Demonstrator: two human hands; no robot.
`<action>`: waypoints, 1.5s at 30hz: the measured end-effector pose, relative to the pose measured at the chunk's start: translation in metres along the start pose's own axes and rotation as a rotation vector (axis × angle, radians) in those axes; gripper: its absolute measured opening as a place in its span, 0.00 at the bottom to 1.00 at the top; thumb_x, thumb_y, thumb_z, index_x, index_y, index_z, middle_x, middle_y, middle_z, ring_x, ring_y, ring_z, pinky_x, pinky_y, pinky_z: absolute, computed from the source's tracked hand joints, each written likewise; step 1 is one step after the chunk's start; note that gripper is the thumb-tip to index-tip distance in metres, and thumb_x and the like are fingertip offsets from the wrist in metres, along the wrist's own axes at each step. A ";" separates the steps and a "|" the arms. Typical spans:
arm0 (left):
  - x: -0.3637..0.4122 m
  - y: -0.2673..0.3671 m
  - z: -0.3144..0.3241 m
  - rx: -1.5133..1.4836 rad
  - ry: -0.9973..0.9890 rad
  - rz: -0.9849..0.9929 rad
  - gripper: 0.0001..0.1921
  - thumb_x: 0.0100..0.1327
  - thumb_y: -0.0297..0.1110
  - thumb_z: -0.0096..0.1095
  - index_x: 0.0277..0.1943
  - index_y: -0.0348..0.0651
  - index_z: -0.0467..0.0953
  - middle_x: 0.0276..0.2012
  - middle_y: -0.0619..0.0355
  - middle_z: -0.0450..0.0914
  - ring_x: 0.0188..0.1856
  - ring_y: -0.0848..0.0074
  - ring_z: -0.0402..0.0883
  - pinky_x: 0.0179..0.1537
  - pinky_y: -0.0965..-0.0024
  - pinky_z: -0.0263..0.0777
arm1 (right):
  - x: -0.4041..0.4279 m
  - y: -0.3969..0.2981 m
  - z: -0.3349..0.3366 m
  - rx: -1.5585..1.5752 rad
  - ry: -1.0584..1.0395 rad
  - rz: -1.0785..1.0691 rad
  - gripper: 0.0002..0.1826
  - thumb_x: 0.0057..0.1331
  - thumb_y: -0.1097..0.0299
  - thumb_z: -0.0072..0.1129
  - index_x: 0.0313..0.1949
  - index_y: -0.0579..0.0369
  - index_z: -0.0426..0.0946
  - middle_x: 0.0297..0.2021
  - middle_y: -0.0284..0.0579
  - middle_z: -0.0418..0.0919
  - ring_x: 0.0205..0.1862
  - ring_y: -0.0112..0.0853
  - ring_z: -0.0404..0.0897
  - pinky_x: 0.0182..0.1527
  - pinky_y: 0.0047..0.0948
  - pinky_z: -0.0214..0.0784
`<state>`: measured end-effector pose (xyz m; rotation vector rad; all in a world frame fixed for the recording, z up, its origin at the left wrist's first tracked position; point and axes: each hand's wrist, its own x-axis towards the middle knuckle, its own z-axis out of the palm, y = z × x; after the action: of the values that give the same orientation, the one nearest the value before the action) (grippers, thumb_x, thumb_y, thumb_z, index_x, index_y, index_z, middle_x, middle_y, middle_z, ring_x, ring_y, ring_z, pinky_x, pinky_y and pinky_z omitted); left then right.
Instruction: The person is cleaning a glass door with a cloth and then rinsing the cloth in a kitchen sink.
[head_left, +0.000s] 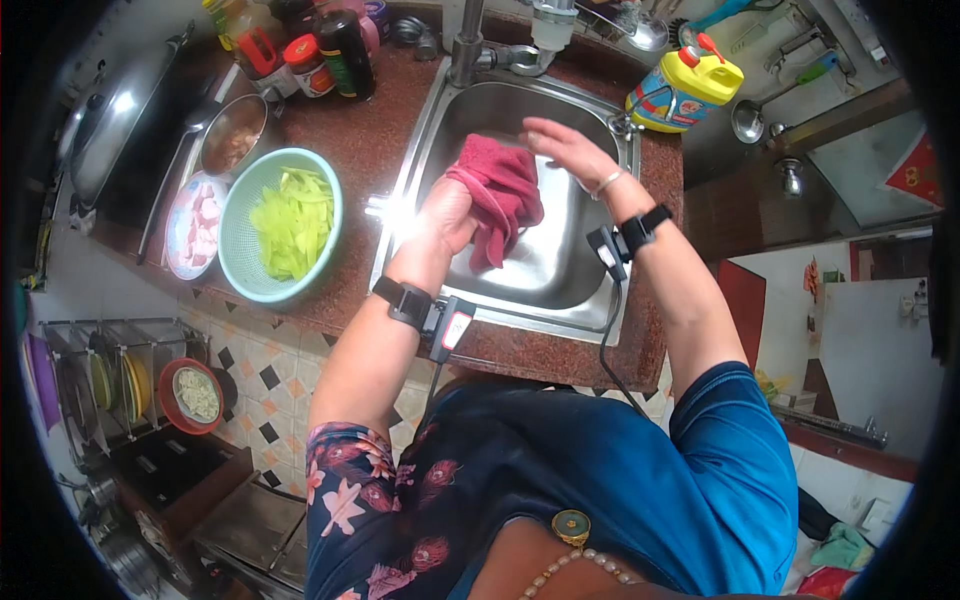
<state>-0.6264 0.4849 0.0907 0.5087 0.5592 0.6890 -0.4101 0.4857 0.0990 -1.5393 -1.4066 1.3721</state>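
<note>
A crumpled dark-red cloth (501, 187) hangs over the stainless-steel sink (581, 281), gripped in my left hand (448, 214). My right hand (574, 154) is raised over the far right of the basin, fingers extended and apart from the cloth. Nothing shows in that hand. Left of the sink, a pale-green plastic colander (238, 251) holds sliced light-green vegetable pieces (296, 221). Beside it lies a patterned plate (175, 251) with pieces of raw meat (201, 229). Behind these stands a metal pot (262, 124) with brownish contents.
A faucet (469, 37) rises at the sink's back edge. Sauce bottles and jars (345, 56) crowd the back left of the counter. A yellow detergent jug (686, 90) stands at the right corner. At far left is a wok (124, 127); a dish rack (120, 375) stands lower left.
</note>
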 end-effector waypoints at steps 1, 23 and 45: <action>0.001 -0.003 0.001 0.010 -0.012 0.008 0.13 0.64 0.36 0.52 0.48 0.39 0.71 0.42 0.53 0.78 0.41 0.70 0.79 0.43 0.65 0.75 | -0.013 0.004 0.003 0.044 -0.023 0.055 0.33 0.62 0.50 0.52 0.62 0.52 0.57 0.56 0.41 0.67 0.58 0.30 0.64 0.55 0.31 0.56; -0.020 -0.032 -0.022 1.517 0.404 0.247 0.37 0.49 0.28 0.58 0.63 0.37 0.52 0.50 0.39 0.69 0.55 0.53 0.68 0.56 0.61 0.62 | -0.035 0.008 0.095 0.586 0.284 0.019 0.10 0.65 0.64 0.48 0.31 0.57 0.71 0.25 0.32 0.72 0.27 0.19 0.69 0.30 0.20 0.63; -0.006 -0.036 0.012 0.536 0.066 0.144 0.20 0.48 0.14 0.49 0.47 0.33 0.71 0.35 0.58 0.77 0.32 0.79 0.76 0.33 0.78 0.70 | -0.033 0.057 0.069 0.390 0.195 0.160 0.13 0.66 0.61 0.46 0.47 0.52 0.69 0.36 0.35 0.75 0.39 0.27 0.73 0.37 0.27 0.67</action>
<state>-0.6064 0.4539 0.0799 1.0369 0.7795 0.6933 -0.4553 0.4287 0.0370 -1.4971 -0.8535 1.4438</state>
